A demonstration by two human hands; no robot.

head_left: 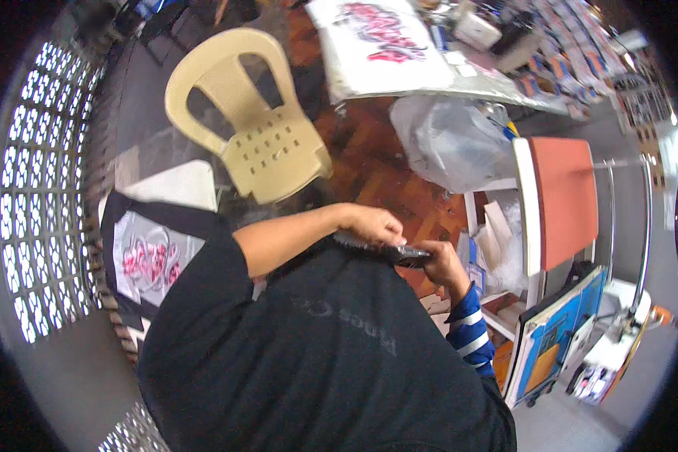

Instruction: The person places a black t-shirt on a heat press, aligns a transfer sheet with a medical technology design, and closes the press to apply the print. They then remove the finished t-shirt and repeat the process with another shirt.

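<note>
My left hand (371, 224) pinches a dark, shiny item (409, 258), possibly wrapped in clear plastic, at the front of my black shirt. My right hand (445, 265), below a blue-and-white striped sleeve, grips the same item at its right end; too little shows to name it. At the left, a black garment (119, 207) with a pink-printed sheet (147, 248) on it lies over a white surface (169, 184).
A beige plastic chair (271, 158) stands ahead on wooden flooring. Behind are a table (339, 89) with a printed white sheet (377, 38) and a large plastic bag (444, 143). At right are a red-topped board (561, 200), blue screen frames (550, 339) and metal rails (646, 211).
</note>
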